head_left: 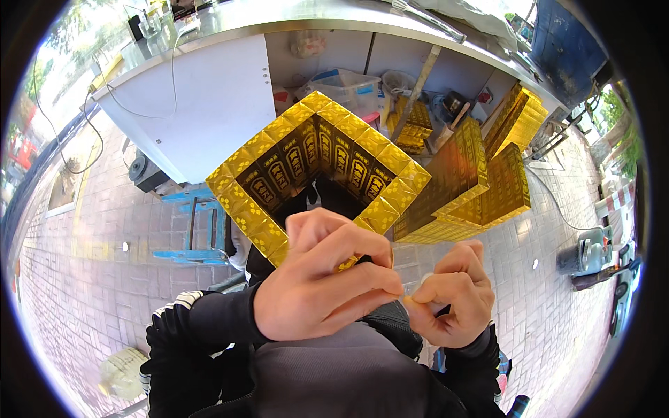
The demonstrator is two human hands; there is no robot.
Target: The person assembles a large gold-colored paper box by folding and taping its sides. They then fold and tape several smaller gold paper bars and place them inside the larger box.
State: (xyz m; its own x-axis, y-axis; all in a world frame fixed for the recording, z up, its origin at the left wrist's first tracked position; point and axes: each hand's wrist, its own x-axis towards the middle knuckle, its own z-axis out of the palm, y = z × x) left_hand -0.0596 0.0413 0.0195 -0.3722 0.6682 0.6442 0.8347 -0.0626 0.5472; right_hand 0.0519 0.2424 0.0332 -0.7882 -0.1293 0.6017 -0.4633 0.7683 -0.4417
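My left hand (327, 275) is closed, its thumb and forefinger pinched at chest height. The fingertips of my right hand (454, 296) are pinched too and meet the left fingertips. Something small and pale shows between the right fingers, too little of it to name. Just beyond my left hand rests a square, hollow frame of folded gold paper (261, 137), tilted on my lap. Dark patterned panels line its inside. My left hand hides part of its near corner.
Tall gold panels (456, 171) stand on the paving to the right, and more gold stacks (519, 124) lean behind them. A blue stool (198, 240) is at the left. Ahead runs a metal-topped counter (327, 15), with a clear plastic box (341, 87) beneath.
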